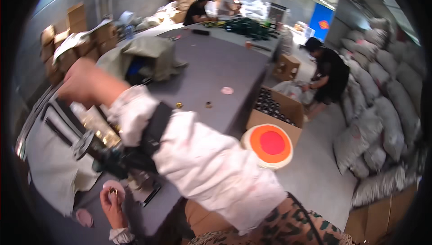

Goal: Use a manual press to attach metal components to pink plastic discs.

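Observation:
My right arm, in a pale sleeve, reaches across the view to the upper left. My right hand (83,82) is a closed, somewhat blurred fist at the upper end of the lever of a dark green hand press (114,159); its fingertips are hidden. Low on the left, below the press, my left hand (112,209) pinches a small gold-coloured piece (113,191). Right behind those fingers is a round pink disc (118,185). A second pink disc (84,218) lies on the table nearby. Beyond the press is a heap of shiny gold pieces (104,132).
The grey table (202,65) carries two loose gold pieces (179,105), another pink disc (227,91) and a draped cloth (153,51). To the right stand a round orange-and-red stool (270,146), a carton of dark items (288,126) and stacked sacks (378,110). Three people work farther off.

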Demonstrator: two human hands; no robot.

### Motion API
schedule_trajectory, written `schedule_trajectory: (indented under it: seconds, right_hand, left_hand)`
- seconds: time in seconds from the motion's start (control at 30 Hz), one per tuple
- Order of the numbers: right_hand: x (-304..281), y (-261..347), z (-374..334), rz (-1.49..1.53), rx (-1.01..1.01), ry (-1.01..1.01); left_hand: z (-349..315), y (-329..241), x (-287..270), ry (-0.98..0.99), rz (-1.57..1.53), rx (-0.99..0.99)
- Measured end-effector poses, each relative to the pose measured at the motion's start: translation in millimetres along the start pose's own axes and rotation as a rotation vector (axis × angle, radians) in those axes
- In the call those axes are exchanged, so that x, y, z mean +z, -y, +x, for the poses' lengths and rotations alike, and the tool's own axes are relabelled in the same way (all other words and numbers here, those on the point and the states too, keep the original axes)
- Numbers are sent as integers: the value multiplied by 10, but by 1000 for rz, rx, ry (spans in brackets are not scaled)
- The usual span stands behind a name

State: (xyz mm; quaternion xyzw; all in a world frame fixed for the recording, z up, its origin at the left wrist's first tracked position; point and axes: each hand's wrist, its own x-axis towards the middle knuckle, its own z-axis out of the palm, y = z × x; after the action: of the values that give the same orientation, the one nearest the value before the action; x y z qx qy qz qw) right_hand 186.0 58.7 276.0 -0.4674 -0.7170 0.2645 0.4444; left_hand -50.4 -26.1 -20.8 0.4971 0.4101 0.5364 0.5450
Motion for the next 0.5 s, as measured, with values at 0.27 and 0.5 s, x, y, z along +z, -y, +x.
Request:
schedule_trajectory:
  seconds: [0.27, 0.5]
  right_hand:
    - [-167, -92, 242, -256, -51, 70]
    - [-73, -193, 533, -114, 102, 153]
  left_hand:
    - [150, 555, 528, -6, 206, 137]
    - [175, 301, 684, 172, 780, 373]
